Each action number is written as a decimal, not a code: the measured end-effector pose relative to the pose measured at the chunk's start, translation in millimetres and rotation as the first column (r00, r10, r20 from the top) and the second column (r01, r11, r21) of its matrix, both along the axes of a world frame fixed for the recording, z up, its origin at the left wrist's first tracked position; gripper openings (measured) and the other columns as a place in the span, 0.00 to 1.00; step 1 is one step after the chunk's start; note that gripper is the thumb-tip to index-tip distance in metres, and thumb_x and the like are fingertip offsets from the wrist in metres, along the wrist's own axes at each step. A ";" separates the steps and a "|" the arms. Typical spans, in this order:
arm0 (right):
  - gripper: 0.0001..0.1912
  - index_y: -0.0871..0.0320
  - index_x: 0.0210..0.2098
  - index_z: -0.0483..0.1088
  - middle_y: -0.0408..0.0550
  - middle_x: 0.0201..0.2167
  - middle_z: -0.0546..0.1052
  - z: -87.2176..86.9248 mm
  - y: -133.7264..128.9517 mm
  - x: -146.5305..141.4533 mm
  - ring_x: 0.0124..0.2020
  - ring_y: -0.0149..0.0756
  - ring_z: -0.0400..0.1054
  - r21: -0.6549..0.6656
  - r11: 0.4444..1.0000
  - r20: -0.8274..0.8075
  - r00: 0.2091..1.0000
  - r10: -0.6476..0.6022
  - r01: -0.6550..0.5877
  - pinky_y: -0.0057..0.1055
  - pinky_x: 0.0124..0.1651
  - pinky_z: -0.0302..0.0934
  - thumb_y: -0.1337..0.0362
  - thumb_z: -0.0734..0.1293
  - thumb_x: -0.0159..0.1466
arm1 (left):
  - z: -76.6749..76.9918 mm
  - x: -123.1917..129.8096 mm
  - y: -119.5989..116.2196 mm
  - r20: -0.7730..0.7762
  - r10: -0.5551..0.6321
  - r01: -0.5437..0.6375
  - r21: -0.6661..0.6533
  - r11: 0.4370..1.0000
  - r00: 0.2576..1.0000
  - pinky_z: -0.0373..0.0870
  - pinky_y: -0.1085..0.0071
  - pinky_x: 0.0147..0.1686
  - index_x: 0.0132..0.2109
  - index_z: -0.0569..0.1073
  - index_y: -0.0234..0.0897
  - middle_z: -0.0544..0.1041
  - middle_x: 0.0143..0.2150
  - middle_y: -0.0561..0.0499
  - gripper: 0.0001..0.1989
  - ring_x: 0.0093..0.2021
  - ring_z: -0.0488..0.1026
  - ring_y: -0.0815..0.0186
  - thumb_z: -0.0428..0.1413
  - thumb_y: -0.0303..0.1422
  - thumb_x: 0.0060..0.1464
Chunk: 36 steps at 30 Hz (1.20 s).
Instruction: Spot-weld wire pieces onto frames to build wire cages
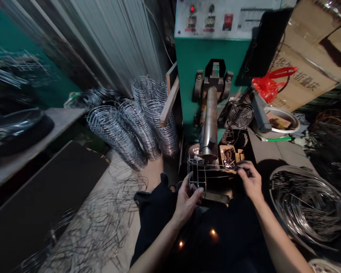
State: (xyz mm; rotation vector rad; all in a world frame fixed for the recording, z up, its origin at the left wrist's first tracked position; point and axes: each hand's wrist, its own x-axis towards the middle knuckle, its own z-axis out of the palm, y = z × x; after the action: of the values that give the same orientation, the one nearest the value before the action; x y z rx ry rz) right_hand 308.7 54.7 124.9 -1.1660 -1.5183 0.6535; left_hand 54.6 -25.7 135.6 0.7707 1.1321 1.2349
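A small wire frame (198, 176) lies under the round metal arm (211, 123) of a green machine (216, 51). My left hand (186, 201) is at the frame's lower left, its thumb and fingers closed on the wires. To the right, my right hand (250, 179) pinches the end of a long thin wire (216, 169) that runs left to the frame. Whether this wire is joined to the frame cannot be made out. Two orange sparks (213, 231) glow over the dark clothing on my lap.
Tall stacks of wire rings (116, 134) stand left of the machine. Wire pieces (96, 223) cover the floor at lower left. A basin of bent wires (307, 201) is at right, below a white bowl (294, 123) and a red bag (268, 88).
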 end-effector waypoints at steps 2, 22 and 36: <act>0.09 0.53 0.38 0.68 0.51 0.41 0.70 -0.8 -4.6 -3.4 0.47 0.47 0.66 0.025 0.999 -0.011 0.999 -0.038 0.038 0.41 0.52 0.59 0.55 0.67 0.66 | 0.0 3.2 -0.6 0.000 0.029 -0.029 0.006 1.000 1.000 0.68 0.77 0.24 0.70 0.56 0.38 0.65 0.26 0.60 0.43 0.23 0.66 0.73 0.65 0.41 0.52; 0.18 0.57 0.23 0.66 0.47 0.36 0.69 8.3 6.5 -34.9 0.43 0.43 0.64 0.098 0.995 0.134 0.991 -0.026 0.013 0.39 0.46 0.55 0.56 0.70 0.65 | -4.1 7.3 4.0 0.004 0.108 -0.108 0.025 0.994 0.994 0.71 0.75 0.24 0.70 0.57 0.34 0.64 0.24 0.61 0.44 0.23 0.67 0.73 0.66 0.42 0.51; 0.20 0.57 0.22 0.64 0.48 0.35 0.68 4.9 29.7 -32.7 0.43 0.44 0.64 0.083 0.997 0.133 0.991 -0.019 0.007 0.39 0.47 0.56 0.54 0.70 0.63 | -10.5 9.2 22.5 0.001 0.116 -0.116 0.092 0.989 0.993 0.70 0.75 0.25 0.70 0.56 0.34 0.66 0.23 0.61 0.43 0.22 0.67 0.73 0.64 0.41 0.54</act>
State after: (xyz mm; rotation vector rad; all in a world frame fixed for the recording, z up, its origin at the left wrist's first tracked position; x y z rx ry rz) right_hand 276.0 84.4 129.8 -1.1751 -1.6334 0.5072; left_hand 63.8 -3.2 125.0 0.7861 1.1431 1.3912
